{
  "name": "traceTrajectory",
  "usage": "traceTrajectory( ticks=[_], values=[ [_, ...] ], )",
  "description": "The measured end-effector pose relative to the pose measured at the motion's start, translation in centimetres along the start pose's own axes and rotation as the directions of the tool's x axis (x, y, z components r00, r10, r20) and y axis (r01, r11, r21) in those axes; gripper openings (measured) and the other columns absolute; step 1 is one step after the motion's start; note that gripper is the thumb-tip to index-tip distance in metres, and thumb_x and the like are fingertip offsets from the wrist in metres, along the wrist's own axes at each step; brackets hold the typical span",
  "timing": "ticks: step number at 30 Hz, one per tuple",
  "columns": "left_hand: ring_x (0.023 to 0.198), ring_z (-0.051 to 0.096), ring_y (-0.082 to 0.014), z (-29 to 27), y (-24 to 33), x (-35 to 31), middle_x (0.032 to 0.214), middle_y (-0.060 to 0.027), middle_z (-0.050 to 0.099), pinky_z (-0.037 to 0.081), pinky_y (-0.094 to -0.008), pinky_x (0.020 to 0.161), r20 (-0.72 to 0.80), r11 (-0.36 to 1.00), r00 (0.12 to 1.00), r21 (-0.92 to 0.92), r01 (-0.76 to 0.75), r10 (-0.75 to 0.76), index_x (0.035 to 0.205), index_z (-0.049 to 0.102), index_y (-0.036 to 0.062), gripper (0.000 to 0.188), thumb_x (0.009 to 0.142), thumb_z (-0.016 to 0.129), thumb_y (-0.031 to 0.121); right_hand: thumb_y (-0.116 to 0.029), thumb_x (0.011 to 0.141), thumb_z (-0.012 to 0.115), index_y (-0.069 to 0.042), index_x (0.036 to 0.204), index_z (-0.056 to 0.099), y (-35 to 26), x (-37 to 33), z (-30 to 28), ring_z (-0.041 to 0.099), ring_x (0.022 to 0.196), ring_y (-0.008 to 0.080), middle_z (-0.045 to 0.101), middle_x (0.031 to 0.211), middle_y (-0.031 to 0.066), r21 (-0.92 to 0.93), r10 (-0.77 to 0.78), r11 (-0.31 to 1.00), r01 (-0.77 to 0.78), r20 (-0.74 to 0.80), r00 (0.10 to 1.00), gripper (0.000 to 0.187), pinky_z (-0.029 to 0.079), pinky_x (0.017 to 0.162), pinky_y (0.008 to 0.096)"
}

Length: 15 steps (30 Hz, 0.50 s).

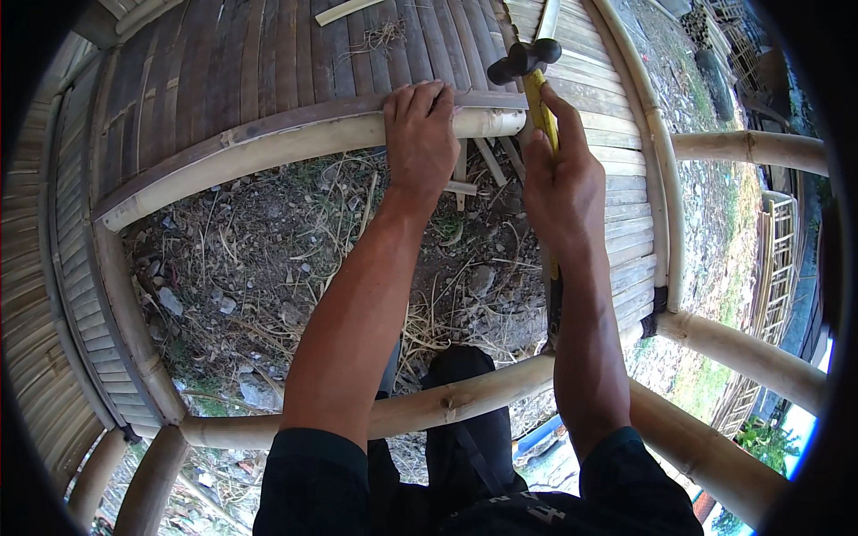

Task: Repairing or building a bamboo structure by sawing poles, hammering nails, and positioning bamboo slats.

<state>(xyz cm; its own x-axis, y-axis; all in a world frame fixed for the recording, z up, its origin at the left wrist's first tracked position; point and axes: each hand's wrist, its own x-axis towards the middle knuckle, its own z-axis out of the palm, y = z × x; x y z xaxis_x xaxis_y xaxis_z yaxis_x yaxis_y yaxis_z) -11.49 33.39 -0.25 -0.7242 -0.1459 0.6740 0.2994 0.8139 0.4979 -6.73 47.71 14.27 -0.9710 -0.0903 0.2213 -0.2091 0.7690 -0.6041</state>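
Observation:
My right hand (pixel 563 183) is closed round the yellow handle of a hammer (pixel 539 98). Its dark, rounded head is raised near the right end of a bamboo platform's front edge. A long, flat brown bamboo strip (pixel 295 121) lies along that edge, on top of a pale bamboo pole (pixel 331 136). My left hand (pixel 420 134) grips the strip, fingers bent over its upper side and the thumb near its right part. Whether a nail sits under those fingers cannot be seen.
Dark bamboo slats (pixel 250 62) form the platform beyond the strip. A bamboo rail (pixel 447 404) crosses in front of my legs. Slatted panels stand left and right. Below lies ground (pixel 286 232) with stones and bamboo scraps. A loose pale strip (pixel 347 11) rests on the slats.

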Motion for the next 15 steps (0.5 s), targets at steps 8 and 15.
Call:
traceTrajectory(
  ticks=[8,15],
  values=[
    [0.113,0.063,-0.0305,0.2,-0.3,-0.2,0.119,-0.0075,0.071,0.046,-0.0486,0.103,0.015,0.999,0.999,-0.009,0.034,-0.034,0.119,0.077,0.0022,0.032,0.088,0.079,0.01,-0.003,0.102,0.057,-0.01,0.147,0.056,-1.0,1.5,1.9,0.071,0.085,0.0506,0.072,0.093,0.0298,-0.098,-0.037,0.994,0.043,0.064,0.997,0.045,0.054,0.07,0.0562],
    [0.112,0.063,-0.0311,-0.1,0.2,0.3,0.119,-0.0074,0.072,0.047,-0.0487,0.102,0.003,0.999,1.0,-0.032,0.023,-0.023,0.116,0.077,0.0016,0.03,0.087,0.079,0.01,0.001,0.1,0.059,-0.009,0.151,0.055,0.3,2.0,2.2,0.07,0.077,0.0496,0.07,0.086,0.0281,-0.171,-0.167,0.969,0.181,0.091,0.982,0.052,0.054,0.067,0.0545]
  ],
)
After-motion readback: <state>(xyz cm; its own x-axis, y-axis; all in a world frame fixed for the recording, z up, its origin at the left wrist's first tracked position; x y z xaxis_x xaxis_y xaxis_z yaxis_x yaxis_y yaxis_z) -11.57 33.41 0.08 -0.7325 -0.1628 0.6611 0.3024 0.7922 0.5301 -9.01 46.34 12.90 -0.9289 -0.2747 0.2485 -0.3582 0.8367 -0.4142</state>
